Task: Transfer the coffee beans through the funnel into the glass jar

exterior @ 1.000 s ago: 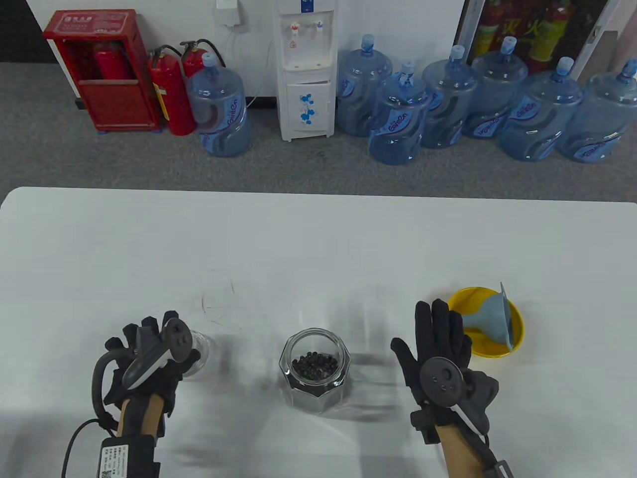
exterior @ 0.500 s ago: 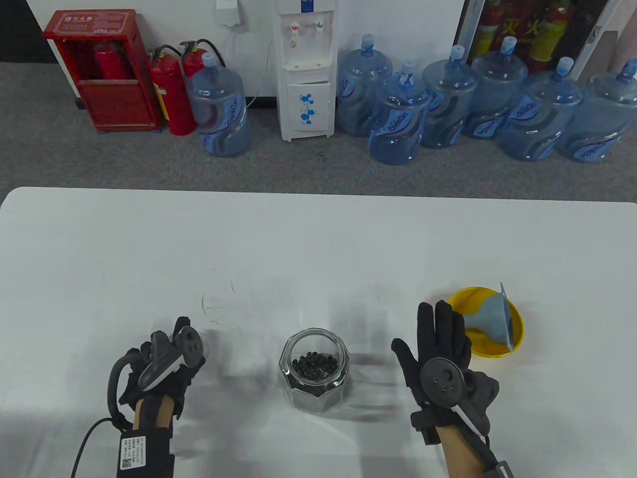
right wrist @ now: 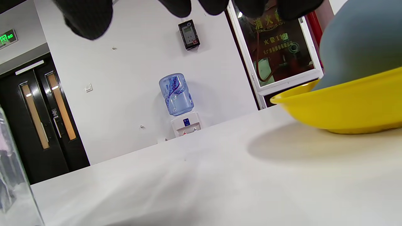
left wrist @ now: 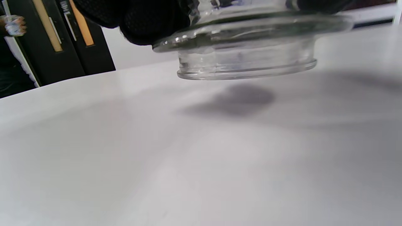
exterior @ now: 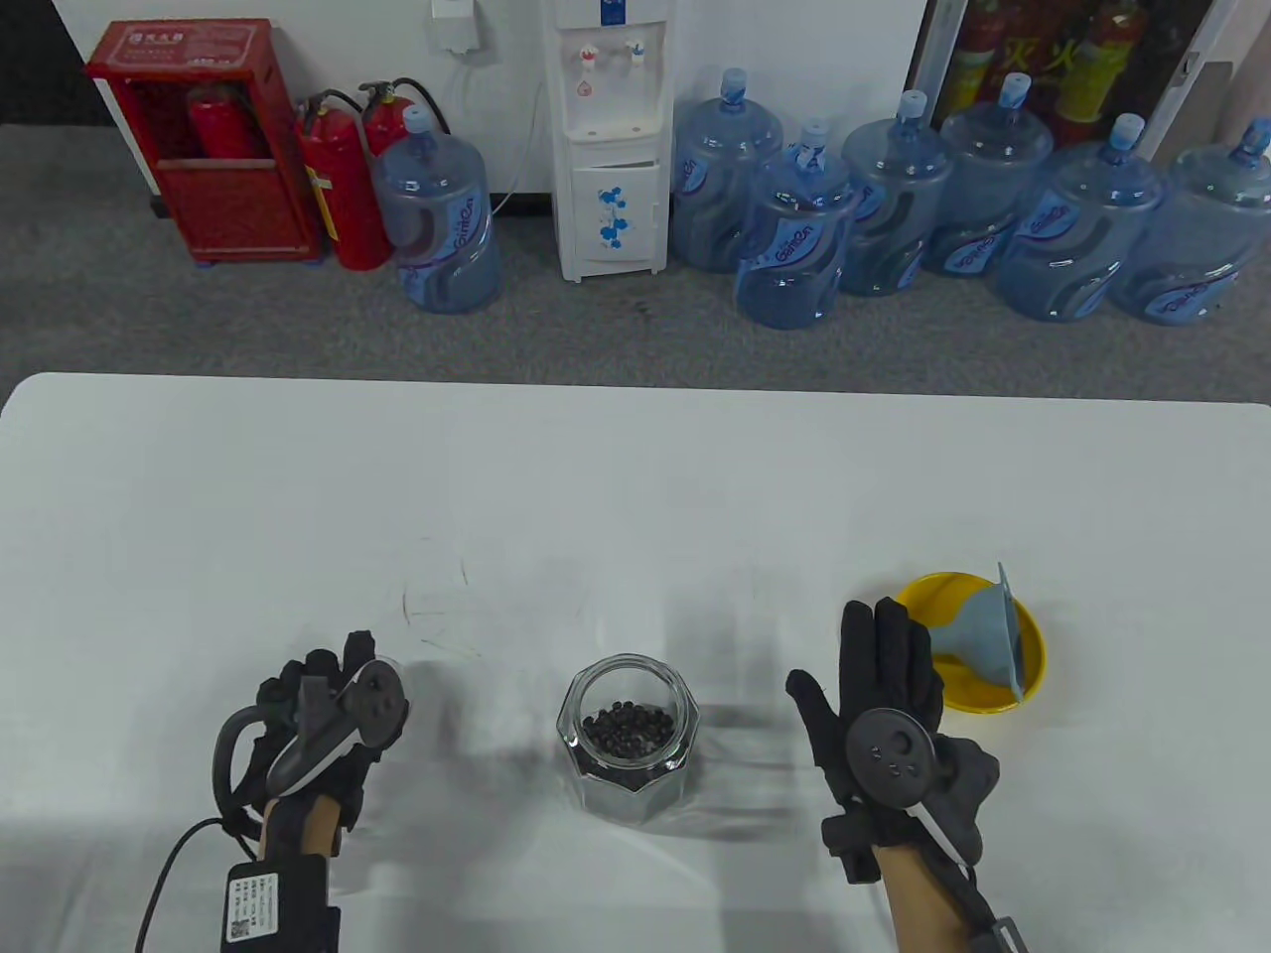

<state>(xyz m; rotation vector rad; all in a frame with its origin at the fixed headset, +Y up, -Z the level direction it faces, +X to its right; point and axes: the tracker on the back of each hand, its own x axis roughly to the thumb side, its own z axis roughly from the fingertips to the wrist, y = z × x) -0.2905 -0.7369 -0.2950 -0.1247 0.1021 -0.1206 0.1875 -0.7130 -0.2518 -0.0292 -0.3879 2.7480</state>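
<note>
A faceted glass jar (exterior: pixel 628 745) stands open at the table's front middle, with dark coffee beans (exterior: pixel 628 723) in it. My left hand (exterior: pixel 333 695) is left of the jar and grips a clear glass lid (left wrist: pixel 248 53) by its top. In the left wrist view the lid hangs a little above the table with its shadow below. My right hand (exterior: pixel 879 675) is right of the jar, fingers spread, holding nothing. Just beyond it a grey-blue funnel (exterior: pixel 983 635) lies on its side in a yellow bowl (exterior: pixel 918 594).
The white table (exterior: pixel 635 476) stretches far beyond the jar. The bowl's rim (right wrist: pixel 339 106) and the funnel (right wrist: pixel 361 47) are close in the right wrist view. Water bottles, a dispenser and fire extinguishers stand on the floor behind the table.
My left hand moved a little right over the glass lid, closed on it and lifted it off the table. My right hand barely shifted.
</note>
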